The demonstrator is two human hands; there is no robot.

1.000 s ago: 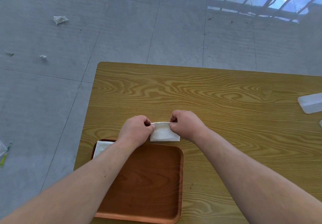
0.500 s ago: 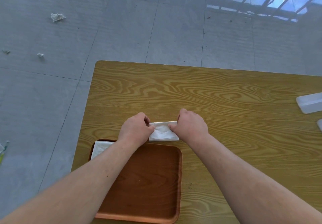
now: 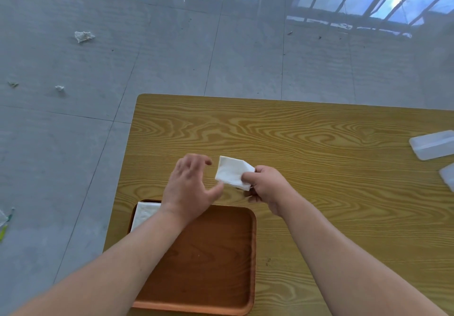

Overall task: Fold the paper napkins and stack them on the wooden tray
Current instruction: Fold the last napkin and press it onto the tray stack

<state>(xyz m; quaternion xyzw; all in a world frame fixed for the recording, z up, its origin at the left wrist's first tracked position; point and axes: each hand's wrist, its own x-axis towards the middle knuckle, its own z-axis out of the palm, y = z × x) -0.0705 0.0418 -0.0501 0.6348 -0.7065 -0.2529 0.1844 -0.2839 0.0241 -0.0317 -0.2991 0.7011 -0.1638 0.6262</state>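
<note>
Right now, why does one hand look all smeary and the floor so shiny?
Head view: the open left hand is motion-blurred; the right hand pinching the folded napkin looks sharper; the glossy floor mirrors bright window bars; the wide lens bends the table edges.

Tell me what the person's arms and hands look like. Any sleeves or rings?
Both forearms are bare, with no sleeves in view. The left hand and right hand wear no gloves, and no rings, watch or bracelets show on them.

Left hand (image 3: 190, 185) spread with fingers apart, right hand (image 3: 266, 186) curled in a pinching grip.
</note>
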